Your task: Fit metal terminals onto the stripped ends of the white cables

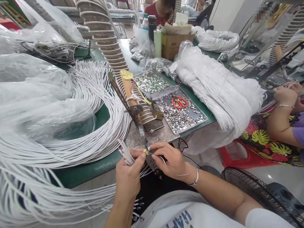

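Note:
My left hand (pixel 128 177) is closed around a bundle of thin white cables (pixel 126 152), whose ends stick up past the fingers. Something small and yellow (pixel 145 152) sits at its thumb tip. My right hand (pixel 172 161) pinches a single thin white cable (pixel 163 162), which curves back under the palm. The fingertips of both hands nearly meet beneath the tip of a soldering iron (pixel 143 136) fixed on a stand. What exactly lies between the fingertips is too small to tell.
A coil of white cables (pixel 104 139) covers the left bench. Trays hold metal connectors (pixel 171 122) and green circuit boards (pixel 152 83); orange-handled pliers (pixel 180 102) lie on the connectors. An extraction hose (pixel 106 41) rises behind. Bagged cables (pixel 213 85) lie right, near another person's arm (pixel 281 122) and a fan (pixel 256 190).

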